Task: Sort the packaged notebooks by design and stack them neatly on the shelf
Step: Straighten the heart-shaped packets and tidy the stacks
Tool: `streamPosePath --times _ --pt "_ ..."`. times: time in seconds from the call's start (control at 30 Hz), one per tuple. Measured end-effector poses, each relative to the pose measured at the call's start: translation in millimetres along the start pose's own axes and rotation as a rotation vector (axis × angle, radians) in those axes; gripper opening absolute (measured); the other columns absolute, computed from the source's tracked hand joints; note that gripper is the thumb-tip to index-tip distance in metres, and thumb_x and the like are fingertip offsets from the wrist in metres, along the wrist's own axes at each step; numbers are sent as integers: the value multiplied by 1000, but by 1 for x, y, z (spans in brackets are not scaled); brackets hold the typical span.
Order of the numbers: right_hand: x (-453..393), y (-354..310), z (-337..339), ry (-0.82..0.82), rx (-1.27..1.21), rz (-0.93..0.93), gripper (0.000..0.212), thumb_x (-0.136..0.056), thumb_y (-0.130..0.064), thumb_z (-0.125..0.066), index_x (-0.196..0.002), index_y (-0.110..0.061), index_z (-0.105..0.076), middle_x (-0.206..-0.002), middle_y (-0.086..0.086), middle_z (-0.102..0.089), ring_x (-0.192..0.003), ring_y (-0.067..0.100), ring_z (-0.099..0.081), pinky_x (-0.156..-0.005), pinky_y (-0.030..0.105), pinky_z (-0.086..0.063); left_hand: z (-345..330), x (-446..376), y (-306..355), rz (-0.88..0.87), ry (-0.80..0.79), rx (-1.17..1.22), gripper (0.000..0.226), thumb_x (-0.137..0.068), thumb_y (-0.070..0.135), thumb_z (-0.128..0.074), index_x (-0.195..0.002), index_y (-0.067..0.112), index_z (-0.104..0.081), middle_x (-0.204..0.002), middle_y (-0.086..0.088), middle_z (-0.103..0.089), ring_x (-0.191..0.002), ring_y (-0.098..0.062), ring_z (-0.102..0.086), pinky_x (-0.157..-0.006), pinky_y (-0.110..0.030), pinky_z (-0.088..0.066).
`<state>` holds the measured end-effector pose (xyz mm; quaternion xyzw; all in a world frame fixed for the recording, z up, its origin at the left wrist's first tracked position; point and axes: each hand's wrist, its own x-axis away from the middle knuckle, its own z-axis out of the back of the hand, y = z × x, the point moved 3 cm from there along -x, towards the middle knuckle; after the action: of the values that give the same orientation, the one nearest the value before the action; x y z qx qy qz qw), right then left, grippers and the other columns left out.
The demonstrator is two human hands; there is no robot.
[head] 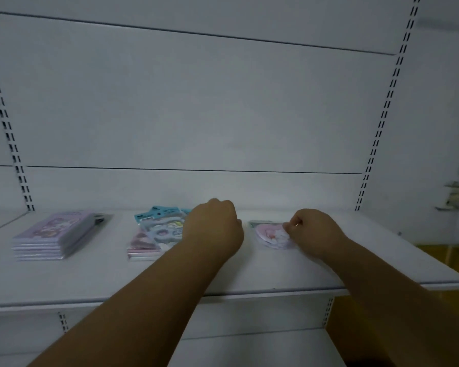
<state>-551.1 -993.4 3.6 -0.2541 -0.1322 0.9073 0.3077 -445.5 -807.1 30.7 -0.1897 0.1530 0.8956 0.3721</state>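
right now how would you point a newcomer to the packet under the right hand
On the white shelf, look to the right of the loose teal-topped packets in the middle. The pink round packet lies flat and alone there, its right edge pinched by the right hand; its neighbours are rectangular, like the purple stack far left.

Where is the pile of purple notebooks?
In the head view, the purple notebook stack sits on the white shelf, far left. Its nearest neighbour is the mixed blue and pink pile to its right, beside the left hand.

White shelf [223,271], purple notebook stack [54,235] at left, mixed notebooks [157,233] beside curled left hand [214,229], pink heart notebook [272,237] pinched by right hand [313,229].
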Motion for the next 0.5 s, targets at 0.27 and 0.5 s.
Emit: streamPosePath --times 0.27,0.5 --pt "-14 5 -19 -97 128 17 38 -89 -44 -52 -95 -8 -63 -93 13 -64 -88 29 -60 -71 29 -42 -34 -3 39 32 -265 236 32 -98 33 -46 -102 6 -63 -111 -16 -64 -100 -27 -58 -79 -31 -40" --pt "-16 11 -11 -93 -83 -11 34 -89 -36 -60 -98 -4 -64 -95 10 -64 -91 27 -59 -70 27 -39 -47 -14 50 162 -221 212 33 -90 30 -60 -113 7 -61 -117 -11 -64 -108 -25 -58 -85 -28 -42"
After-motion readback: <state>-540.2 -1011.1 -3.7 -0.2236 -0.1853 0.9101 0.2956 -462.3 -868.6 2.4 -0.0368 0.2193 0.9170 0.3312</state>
